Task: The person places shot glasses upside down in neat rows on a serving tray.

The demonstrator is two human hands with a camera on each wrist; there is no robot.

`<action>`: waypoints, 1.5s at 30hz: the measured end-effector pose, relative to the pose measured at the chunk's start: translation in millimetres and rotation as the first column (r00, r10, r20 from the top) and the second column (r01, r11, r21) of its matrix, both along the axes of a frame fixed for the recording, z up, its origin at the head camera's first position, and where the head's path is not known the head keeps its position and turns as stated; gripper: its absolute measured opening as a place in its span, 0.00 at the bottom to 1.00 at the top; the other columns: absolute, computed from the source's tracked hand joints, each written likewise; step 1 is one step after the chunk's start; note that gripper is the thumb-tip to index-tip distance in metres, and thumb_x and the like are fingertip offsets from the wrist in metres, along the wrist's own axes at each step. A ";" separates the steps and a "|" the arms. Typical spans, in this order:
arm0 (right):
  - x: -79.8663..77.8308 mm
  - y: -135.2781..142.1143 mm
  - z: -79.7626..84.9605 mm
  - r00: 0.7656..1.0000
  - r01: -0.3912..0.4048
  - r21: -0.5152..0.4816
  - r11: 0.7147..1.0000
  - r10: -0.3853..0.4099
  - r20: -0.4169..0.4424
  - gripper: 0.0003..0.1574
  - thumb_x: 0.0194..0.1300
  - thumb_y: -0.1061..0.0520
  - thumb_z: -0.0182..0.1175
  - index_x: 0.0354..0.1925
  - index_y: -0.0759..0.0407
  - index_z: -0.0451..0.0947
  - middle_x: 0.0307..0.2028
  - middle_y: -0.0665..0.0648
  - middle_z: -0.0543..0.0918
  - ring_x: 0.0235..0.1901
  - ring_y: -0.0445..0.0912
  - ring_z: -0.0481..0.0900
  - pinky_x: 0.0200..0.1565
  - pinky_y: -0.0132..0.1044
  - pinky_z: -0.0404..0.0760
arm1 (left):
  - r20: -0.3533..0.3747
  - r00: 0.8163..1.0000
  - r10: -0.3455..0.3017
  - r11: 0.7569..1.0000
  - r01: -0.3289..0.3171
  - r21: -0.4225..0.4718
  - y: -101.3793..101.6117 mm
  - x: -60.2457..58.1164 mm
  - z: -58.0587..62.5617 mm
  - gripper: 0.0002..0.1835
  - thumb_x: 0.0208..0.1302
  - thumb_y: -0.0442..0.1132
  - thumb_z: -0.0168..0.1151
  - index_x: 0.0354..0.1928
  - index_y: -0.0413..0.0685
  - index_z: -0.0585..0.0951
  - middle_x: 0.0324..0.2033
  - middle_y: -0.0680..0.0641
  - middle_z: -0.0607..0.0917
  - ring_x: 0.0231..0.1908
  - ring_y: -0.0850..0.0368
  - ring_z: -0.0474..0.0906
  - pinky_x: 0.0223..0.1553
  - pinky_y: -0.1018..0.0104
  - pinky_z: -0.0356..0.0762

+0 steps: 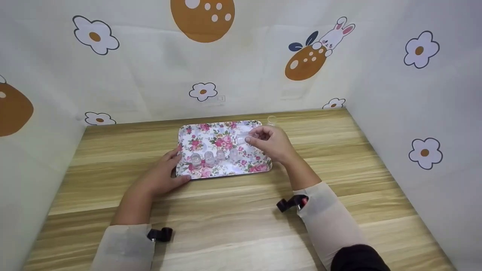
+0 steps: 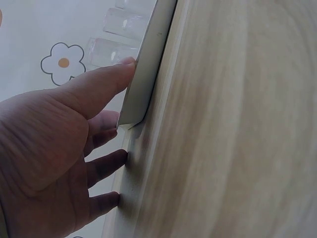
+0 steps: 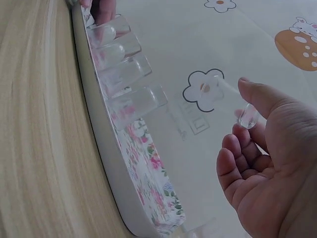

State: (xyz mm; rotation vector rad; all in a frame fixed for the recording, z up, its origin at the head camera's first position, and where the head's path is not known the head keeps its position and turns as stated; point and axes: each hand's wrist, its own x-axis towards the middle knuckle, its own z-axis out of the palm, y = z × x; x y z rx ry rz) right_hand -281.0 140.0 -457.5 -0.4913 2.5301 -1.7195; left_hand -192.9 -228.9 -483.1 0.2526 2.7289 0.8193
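Observation:
A white tray with a pink floral print (image 1: 203, 171) lies on the table. My left hand (image 1: 162, 171) holds its near left corner, the thumb on the near rim and the other fingers by the left side. Several small clear glasses (image 3: 136, 104) stand in a row in the tray along its near side. Above the tray's right part, my right hand (image 1: 273, 143) pinches another clear glass (image 1: 242, 139) between thumb and fingers. That glass is tipped on its side, its mouth pointing left, apart from the row in the right wrist view.
One more clear glass (image 1: 271, 120) is on the wood-grain table (image 1: 226, 226) just beyond the tray's far right corner, partly behind my right hand. Pale printed walls (image 1: 256, 67) enclose the table at the back and both sides.

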 end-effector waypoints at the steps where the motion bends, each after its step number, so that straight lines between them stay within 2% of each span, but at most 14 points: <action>1: 0.1 0.1 -0.3 1.000 -0.002 0.013 1.000 0.002 -0.003 0.14 0.66 0.48 0.77 0.43 0.55 0.91 0.32 0.48 0.86 0.32 0.42 0.79 0.34 0.29 0.79 | 0.001 1.000 0.000 1.000 0.000 0.001 -0.1 0.0 0.0 0.49 0.74 0.58 0.67 0.85 0.42 0.58 0.88 0.44 0.46 0.85 0.30 0.45 0.84 0.32 0.50; 7: -0.9 0.4 -2.1 1.000 -0.028 0.070 0.997 0.027 0.003 0.16 0.67 0.45 0.76 0.47 0.53 0.91 0.37 0.50 0.88 0.37 0.43 0.82 0.39 0.30 0.83 | -0.001 1.000 0.000 1.000 0.000 -0.010 -0.7 -0.2 -0.4 0.49 0.73 0.59 0.67 0.85 0.42 0.58 0.88 0.44 0.46 0.85 0.30 0.45 0.83 0.31 0.49; 13: -1.8 0.4 -2.7 0.997 -0.059 0.037 0.998 0.057 0.053 0.24 0.60 0.54 0.80 0.53 0.58 0.88 0.42 0.55 0.88 0.42 0.46 0.85 0.46 0.31 0.87 | -0.009 1.000 -0.002 1.000 0.002 -0.014 -0.6 -0.1 0.1 0.49 0.73 0.59 0.67 0.85 0.43 0.58 0.88 0.45 0.46 0.85 0.30 0.45 0.83 0.31 0.50; 20: -2.1 -0.1 -4.3 0.991 -0.074 0.070 0.995 0.065 0.117 0.25 0.58 0.61 0.78 0.54 0.62 0.87 0.44 0.56 0.88 0.42 0.46 0.84 0.44 0.30 0.87 | -0.023 1.000 -0.010 1.000 0.010 -0.024 -0.5 0.7 0.8 0.49 0.73 0.58 0.67 0.85 0.42 0.58 0.88 0.44 0.47 0.85 0.29 0.46 0.83 0.31 0.51; 23: -2.1 -0.7 -7.0 0.986 -0.099 0.099 0.990 0.084 0.143 0.25 0.59 0.62 0.77 0.56 0.63 0.87 0.45 0.57 0.88 0.42 0.45 0.83 0.43 0.30 0.87 | -0.025 1.000 -0.013 1.000 0.012 -0.024 -0.4 0.6 0.8 0.49 0.73 0.58 0.67 0.85 0.42 0.57 0.88 0.44 0.47 0.85 0.29 0.46 0.83 0.31 0.50; 28: -2.8 -2.0 -14.1 0.980 -0.153 0.155 0.976 0.129 0.153 0.26 0.59 0.64 0.76 0.56 0.64 0.87 0.48 0.59 0.89 0.43 0.44 0.84 0.47 0.32 0.87 | -0.028 0.999 -0.018 1.000 0.017 -0.026 -0.5 -0.4 -0.3 0.49 0.74 0.59 0.67 0.84 0.41 0.57 0.88 0.43 0.46 0.84 0.29 0.46 0.83 0.31 0.50; 39: -5.0 -2.9 -22.8 0.977 -0.196 0.238 0.951 0.168 0.132 0.23 0.58 0.62 0.78 0.53 0.56 0.89 0.48 0.56 0.90 0.45 0.46 0.85 0.52 0.38 0.87 | 0.000 1.000 -0.011 1.000 0.011 -0.015 0.6 -0.6 1.1 0.50 0.74 0.59 0.66 0.85 0.42 0.56 0.88 0.44 0.44 0.85 0.29 0.44 0.83 0.32 0.49; 45: -6.2 -1.4 -21.6 0.975 -0.205 0.230 0.952 0.179 0.128 0.25 0.58 0.58 0.79 0.55 0.59 0.88 0.47 0.56 0.90 0.45 0.45 0.84 0.52 0.36 0.86 | 0.002 1.000 -0.006 1.000 0.006 -0.017 0.3 -0.4 0.9 0.49 0.74 0.59 0.67 0.85 0.42 0.57 0.88 0.44 0.44 0.85 0.29 0.45 0.83 0.31 0.50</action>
